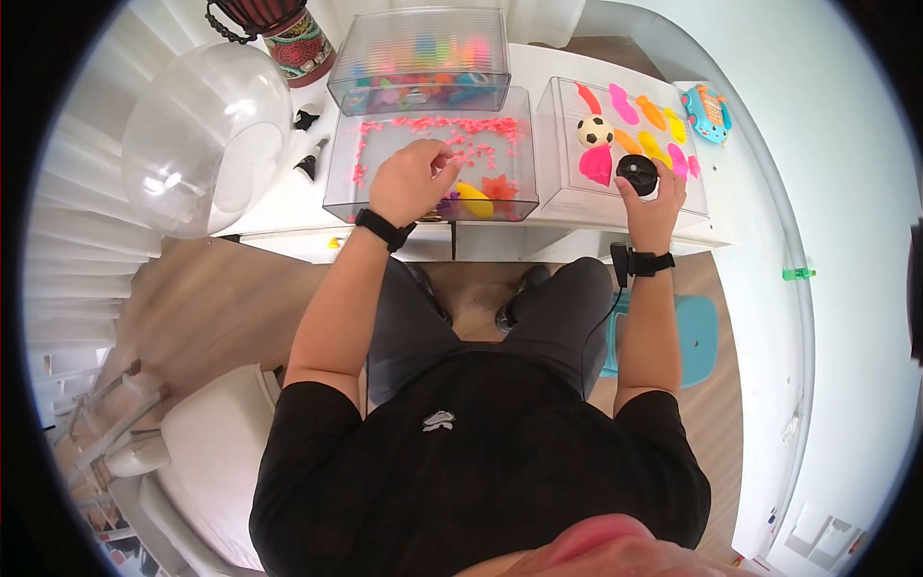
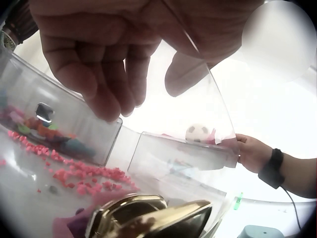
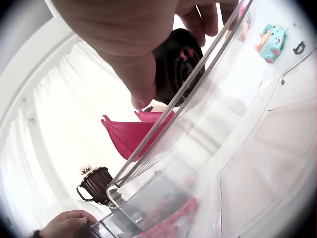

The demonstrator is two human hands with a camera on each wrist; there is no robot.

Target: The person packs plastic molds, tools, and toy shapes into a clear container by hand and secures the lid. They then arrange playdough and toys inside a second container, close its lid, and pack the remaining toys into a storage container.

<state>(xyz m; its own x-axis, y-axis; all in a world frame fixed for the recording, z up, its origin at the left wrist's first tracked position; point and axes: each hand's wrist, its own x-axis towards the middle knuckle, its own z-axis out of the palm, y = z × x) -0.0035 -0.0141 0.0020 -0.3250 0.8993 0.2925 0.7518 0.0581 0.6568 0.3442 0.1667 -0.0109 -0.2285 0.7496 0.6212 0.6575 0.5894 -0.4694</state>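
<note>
Over a clear bin point(image 1: 336, 183) of small pink pieces point(image 1: 461, 125) is my left hand point(image 1: 411, 181); in the left wrist view its fingers point(image 2: 106, 94) hang bent, thumb apart, with nothing visible between them. Below them lies a gold object point(image 2: 148, 218), two parts spread apart. A yellow piece point(image 1: 474, 200) and an orange flower shape point(image 1: 499, 188) are also in the bin. My right hand point(image 1: 656, 207) grips a black round object point(image 1: 636, 175) between thumb and fingers, above a clear upturned-looking box point(image 1: 567, 197). Beside it are a pink piece point(image 1: 596, 165) and a small football point(image 1: 594, 131).
Colourful flat shapes point(image 1: 653, 113) lie in rows on the right box. Behind the bin stands another clear container point(image 1: 418, 58) with bright items. A transparent globe point(image 1: 197, 144), small black items point(image 1: 306, 168) and a drum point(image 1: 300, 48) are left; a blue toy point(image 1: 707, 115) is right.
</note>
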